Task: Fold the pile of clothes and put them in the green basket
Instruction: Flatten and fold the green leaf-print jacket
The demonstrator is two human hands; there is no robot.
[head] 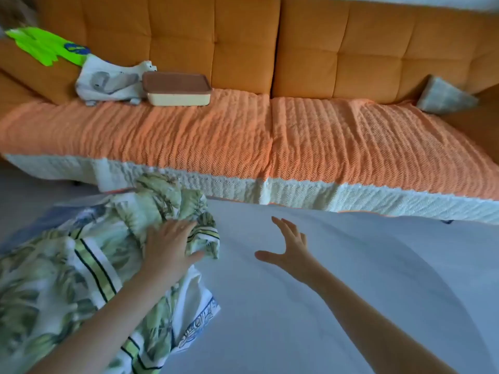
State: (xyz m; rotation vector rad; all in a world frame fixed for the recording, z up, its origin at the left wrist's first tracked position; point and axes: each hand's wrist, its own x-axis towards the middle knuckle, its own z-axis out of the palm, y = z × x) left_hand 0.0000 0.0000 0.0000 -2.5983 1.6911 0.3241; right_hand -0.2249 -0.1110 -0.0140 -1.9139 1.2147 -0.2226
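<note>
A crumpled pile of clothes (81,260) with green leaf print and striped edges lies at the lower left on a white sheet (337,265). My left hand (168,247) rests flat on top of the pile with straight fingers. To its right, my right hand (290,249) hovers over the bare white sheet, fingers spread, holding nothing. No green basket is in view.
An orange sofa (243,44) with an orange-and-white throw (216,136) runs across the back. On its seat at the left sit a cream box with a brown lid (176,89), a white printed cloth (108,85) and a neon green item (43,45). A grey cushion (445,97) lies at the right.
</note>
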